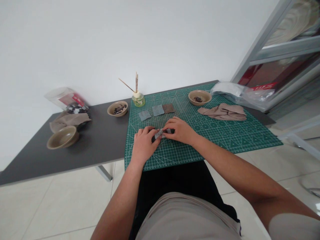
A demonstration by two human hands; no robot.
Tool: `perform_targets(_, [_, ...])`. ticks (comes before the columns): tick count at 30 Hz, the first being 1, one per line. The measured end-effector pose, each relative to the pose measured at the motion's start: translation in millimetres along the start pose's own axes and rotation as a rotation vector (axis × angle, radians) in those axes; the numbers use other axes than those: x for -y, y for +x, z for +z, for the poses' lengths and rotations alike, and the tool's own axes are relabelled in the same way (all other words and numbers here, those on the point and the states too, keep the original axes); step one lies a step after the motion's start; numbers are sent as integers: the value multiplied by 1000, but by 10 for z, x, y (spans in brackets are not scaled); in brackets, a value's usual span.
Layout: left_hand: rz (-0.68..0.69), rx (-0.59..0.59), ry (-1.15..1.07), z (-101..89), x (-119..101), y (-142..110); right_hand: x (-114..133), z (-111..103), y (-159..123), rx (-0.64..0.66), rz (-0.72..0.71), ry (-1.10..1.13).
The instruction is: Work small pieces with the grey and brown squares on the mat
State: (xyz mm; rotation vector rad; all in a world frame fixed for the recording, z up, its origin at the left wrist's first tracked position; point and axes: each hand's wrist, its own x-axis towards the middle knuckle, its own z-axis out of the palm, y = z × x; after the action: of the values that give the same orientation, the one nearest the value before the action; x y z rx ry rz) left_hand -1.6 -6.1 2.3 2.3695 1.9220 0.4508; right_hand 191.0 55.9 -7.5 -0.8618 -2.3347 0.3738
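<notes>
Both hands meet over the green cutting mat (212, 133), holding a small grey piece of fabric (158, 134) that is gathered at its middle. My left hand (144, 142) pinches its left part between thumb and fingers. From the other side, my right hand (180, 130) pinches the fabric near the gathered middle; its fingertips partly hide it. Just beyond the hands lie two flat blue-grey fabric squares (158, 110) and a brown fabric square (168, 108) on the mat.
A diffuser bottle (138, 99) with sticks stands at the mat's back left. Left are a bowl of small dark pieces (117, 114), another bowl (56, 141), brown cloth (71, 120) and a plastic bag (67, 98). Right are a bowl (200, 102), crumpled cloth (225, 111) and clear packaging (240, 93).
</notes>
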Motion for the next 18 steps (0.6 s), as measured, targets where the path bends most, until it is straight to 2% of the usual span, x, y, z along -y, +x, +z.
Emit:
perform_targets(6, [-17, 5, 3, 1, -10, 0, -30, 36, -49, 28, -28, -85])
perform_targets(13, [-23, 6, 21, -1, -33, 1, -26, 18, -53, 54, -34, -8])
perform_targets(18, [-48, 38, 36, -32, -69, 7, -30, -46, -86, 104, 39, -23])
